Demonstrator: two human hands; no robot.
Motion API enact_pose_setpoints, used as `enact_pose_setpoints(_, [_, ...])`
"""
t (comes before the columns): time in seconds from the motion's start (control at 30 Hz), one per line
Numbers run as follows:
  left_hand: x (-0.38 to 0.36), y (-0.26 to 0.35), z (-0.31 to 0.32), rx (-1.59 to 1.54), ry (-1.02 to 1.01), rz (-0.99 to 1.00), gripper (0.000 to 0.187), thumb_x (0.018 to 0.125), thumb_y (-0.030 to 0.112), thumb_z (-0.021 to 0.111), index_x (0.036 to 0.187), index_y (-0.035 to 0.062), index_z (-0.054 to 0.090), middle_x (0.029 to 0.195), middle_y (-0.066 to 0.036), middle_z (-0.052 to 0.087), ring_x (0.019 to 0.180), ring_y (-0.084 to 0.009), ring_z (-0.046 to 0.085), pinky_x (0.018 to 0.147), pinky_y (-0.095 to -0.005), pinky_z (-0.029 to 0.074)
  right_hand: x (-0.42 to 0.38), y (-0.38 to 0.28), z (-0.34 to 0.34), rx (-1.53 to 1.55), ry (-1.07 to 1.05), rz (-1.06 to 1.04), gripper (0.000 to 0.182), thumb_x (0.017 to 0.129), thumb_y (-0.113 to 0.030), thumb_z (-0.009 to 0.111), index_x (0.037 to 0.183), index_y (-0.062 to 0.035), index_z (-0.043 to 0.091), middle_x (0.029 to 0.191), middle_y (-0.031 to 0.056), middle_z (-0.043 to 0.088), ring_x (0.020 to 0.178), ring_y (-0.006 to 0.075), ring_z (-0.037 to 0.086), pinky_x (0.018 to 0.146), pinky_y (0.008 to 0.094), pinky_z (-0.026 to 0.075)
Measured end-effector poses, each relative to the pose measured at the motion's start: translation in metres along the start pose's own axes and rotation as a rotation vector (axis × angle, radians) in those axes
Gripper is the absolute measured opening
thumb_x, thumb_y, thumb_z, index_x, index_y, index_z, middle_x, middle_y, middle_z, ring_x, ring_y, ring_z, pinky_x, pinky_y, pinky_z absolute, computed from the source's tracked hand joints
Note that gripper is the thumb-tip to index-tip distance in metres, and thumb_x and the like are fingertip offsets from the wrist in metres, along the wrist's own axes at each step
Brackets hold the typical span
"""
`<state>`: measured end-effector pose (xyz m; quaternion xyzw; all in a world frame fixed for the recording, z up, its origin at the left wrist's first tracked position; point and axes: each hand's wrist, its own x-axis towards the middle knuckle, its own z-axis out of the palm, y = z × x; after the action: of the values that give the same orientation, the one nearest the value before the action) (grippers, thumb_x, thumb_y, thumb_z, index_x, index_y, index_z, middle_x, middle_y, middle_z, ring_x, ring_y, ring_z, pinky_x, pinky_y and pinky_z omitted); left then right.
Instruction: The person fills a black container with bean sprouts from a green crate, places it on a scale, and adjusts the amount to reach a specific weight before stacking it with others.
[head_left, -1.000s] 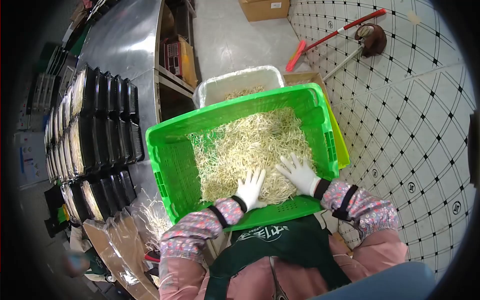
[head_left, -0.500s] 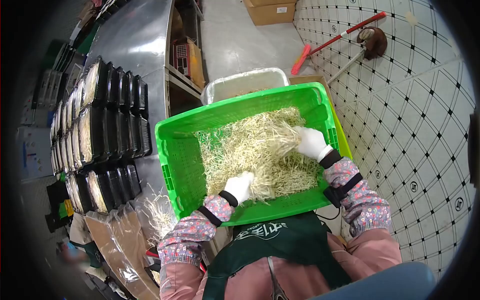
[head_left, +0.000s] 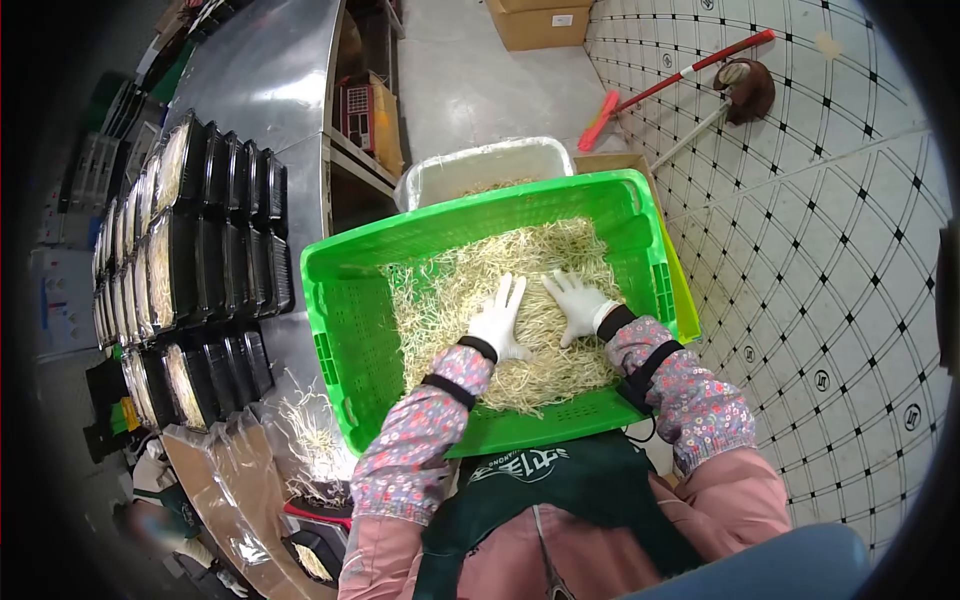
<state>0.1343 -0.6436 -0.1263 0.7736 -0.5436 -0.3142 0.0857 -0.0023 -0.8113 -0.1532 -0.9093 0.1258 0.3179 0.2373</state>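
A green plastic basket (head_left: 350, 375) stands in front of me with a thick layer of pale bean sprouts (head_left: 440, 300) in it. Both my hands wear white gloves and rest on the sprouts near the middle. My left hand (head_left: 497, 322) has its fingers spread and pointing away from me. Opposite it, my right hand (head_left: 580, 303) lies with fingers apart, pointing to the left. Neither hand grips any sprouts that I can see. A dark band circles each wrist.
Stacked black trays (head_left: 215, 260) of sprouts fill the metal table (head_left: 255, 80) at left. Loose sprouts (head_left: 312, 430) lie near a brown plastic-covered board (head_left: 230, 480). Behind the basket is a white tub (head_left: 490, 165). A red-handled broom (head_left: 690, 70) leans right. Another person (head_left: 165, 500) is at lower left.
Both hands have let go of the sprouts they held and come closer together, fingers now spread. My left hand moved up the basket; my right moved left. The sprouts lie flatter at the front.
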Motion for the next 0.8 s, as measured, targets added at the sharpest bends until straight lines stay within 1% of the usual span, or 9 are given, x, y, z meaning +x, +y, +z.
enact_pose_setpoints(0.07, [0.014,0.005,0.007,0.011,-0.218,-0.185,0.138,0.050,0.035,0.091,0.156,0.0140,0.004,0.155,-0.023,0.022,0.129,-0.0403,0.045,0.105,-0.0472,0.042,0.000,0.004,0.012,-0.024,0.094,-0.040,0.114,0.061,-0.032,0.086,0.151,-0.0058,0.021,0.148,0.0277,0.036,0.132,0.0401,0.044,0.102,0.0473,0.045])
enact_pose_setpoints(0.13, [0.020,-0.003,0.027,-0.100,-0.208,-0.286,0.104,0.063,0.027,0.083,0.149,0.0105,0.028,0.142,-0.025,0.042,0.117,-0.0411,0.055,0.095,-0.0477,0.049,0.010,0.008,0.024,0.057,0.119,0.029,0.066,0.076,-0.016,0.069,0.137,-0.0046,0.046,0.121,0.0244,0.061,0.110,0.0365,0.062,0.087,0.0428,0.053])
enact_pose_setpoints(0.17, [0.024,-0.016,0.047,-0.027,-0.160,-0.256,0.079,0.070,0.021,0.075,0.139,0.0092,0.039,0.128,-0.023,0.051,0.106,-0.0399,0.061,0.088,-0.0475,0.051,0.007,0.015,0.033,0.085,0.386,-0.075,0.032,0.078,-0.003,0.055,0.108,-0.0052,0.065,0.091,0.0163,0.069,0.087,0.0353,0.067,0.076,0.0431,0.055])
enact_pose_setpoints(0.23, [0.015,-0.025,0.051,0.015,-0.031,-0.151,0.028,0.079,0.009,0.059,0.107,0.0073,0.057,0.099,-0.018,0.065,0.088,-0.0384,0.067,0.076,-0.0471,0.053,0.010,0.028,0.025,0.085,0.332,0.021,0.027,0.077,-0.005,0.058,0.103,-0.0061,0.067,0.092,0.0174,0.069,0.087,0.0366,0.066,0.077,0.0448,0.054])
enact_pose_setpoints(0.33, [-0.009,-0.026,0.034,0.086,0.051,-0.059,0.030,0.076,0.008,0.061,0.106,0.0082,0.057,0.095,-0.018,0.064,0.082,-0.0385,0.066,0.072,-0.0476,0.053,0.009,0.045,-0.017,0.209,0.614,0.151,0.016,0.077,-0.009,0.058,0.089,-0.0084,0.068,0.083,0.0160,0.069,0.083,0.0355,0.067,0.075,0.0449,0.054])
enact_pose_setpoints(0.5, [-0.018,0.013,0.019,0.027,-0.070,-0.032,0.089,0.067,0.015,0.077,0.146,0.0131,0.035,0.117,-0.017,0.056,0.111,-0.0351,0.056,0.085,-0.0458,0.050,0.027,0.017,-0.012,0.466,0.479,-0.084,0.021,0.079,-0.009,0.058,0.098,-0.0069,0.067,0.099,0.0231,0.066,0.094,0.0386,0.064,0.083,0.0465,0.051])
enact_pose_setpoints(0.53, [-0.020,0.011,0.019,0.027,-0.063,-0.038,0.089,0.067,0.015,0.077,0.146,0.0131,0.035,0.117,-0.017,0.056,0.111,-0.0351,0.056,0.085,-0.0458,0.050,0.029,0.010,-0.013,0.274,0.099,-0.061,0.045,0.079,-0.010,0.060,0.124,-0.0047,0.059,0.126,0.0251,0.057,0.116,0.0378,0.056,0.098,0.0419,0.046])
enact_pose_setpoints(0.6, [-0.031,0.003,0.020,-0.069,0.023,-0.132,0.087,0.067,0.016,0.078,0.144,0.0100,0.038,0.129,-0.020,0.053,0.118,-0.0365,0.053,0.096,-0.0440,0.047,0.031,0.006,0.000,0.139,-0.051,-0.149,0.070,0.076,-0.011,0.062,0.141,-0.0003,0.042,0.146,0.0287,0.038,0.135,0.0391,0.039,0.112,0.0389,0.035])
enact_pose_setpoints(0.8, [-0.082,-0.023,-0.001,-0.334,0.243,-0.206,0.059,0.078,0.019,0.070,0.132,0.0021,0.054,0.136,-0.020,0.053,0.125,-0.0327,0.051,0.106,-0.0392,0.041,0.057,0.012,-0.015,0.295,-0.057,-0.097,0.092,0.076,-0.028,0.071,0.150,0.0027,0.025,0.153,0.0279,0.027,0.142,0.0382,0.029,0.116,0.0382,0.027])
